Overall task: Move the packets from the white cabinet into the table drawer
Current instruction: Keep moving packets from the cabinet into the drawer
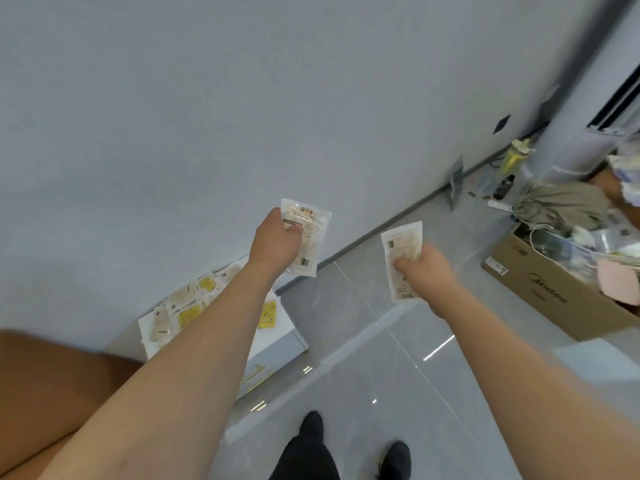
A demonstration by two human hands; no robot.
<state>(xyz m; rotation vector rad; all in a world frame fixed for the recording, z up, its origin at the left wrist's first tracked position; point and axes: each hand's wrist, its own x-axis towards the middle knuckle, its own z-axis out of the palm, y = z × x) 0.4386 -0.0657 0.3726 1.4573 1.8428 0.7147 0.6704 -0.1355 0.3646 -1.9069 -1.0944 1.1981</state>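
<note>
At the far left I see the brown edge of a table (52, 386). Just right of it stands the white cabinet (277, 344), its top strewn with packets (188, 306), white and yellow, lying from its left corner toward its right edge. My left hand (277, 242) is raised above the cabinet, fingers curled round a white packet (306, 237) held upright. My right hand (427, 268) is out over the grey floor (363, 358), pinching a second packet (401, 261) between thumb and fingers. At the right edge sits a cardboard box (554, 296) heaped with clutter
</note>
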